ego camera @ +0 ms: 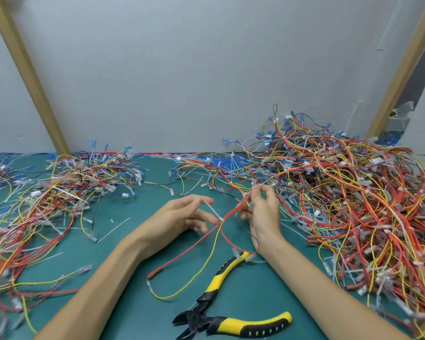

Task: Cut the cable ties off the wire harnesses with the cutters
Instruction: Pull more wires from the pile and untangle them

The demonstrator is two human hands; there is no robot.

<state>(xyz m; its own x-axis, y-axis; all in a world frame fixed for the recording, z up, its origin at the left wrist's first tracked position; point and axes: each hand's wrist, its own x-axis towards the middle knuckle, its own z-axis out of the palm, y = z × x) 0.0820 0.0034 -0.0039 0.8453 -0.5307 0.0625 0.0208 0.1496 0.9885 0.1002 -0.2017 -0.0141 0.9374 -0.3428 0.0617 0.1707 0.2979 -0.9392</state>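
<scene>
Green mat — wire heaps, cutters.

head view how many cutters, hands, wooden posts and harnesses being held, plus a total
cutters: 1
hands: 2, left hand, right hand
wire harness held: 1
wooden posts: 2
total: 6

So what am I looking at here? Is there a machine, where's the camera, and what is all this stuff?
There is no machine. A person works with bare hands, filmed by a camera worn on the head and looking down. The right hand pinches a bundle of red wires. The left hand is open beside the white cable tie on that bundle. Yellow-handled cutters lie unheld on the green mat. A big wire heap lies to the right and a smaller heap to the left.
</scene>
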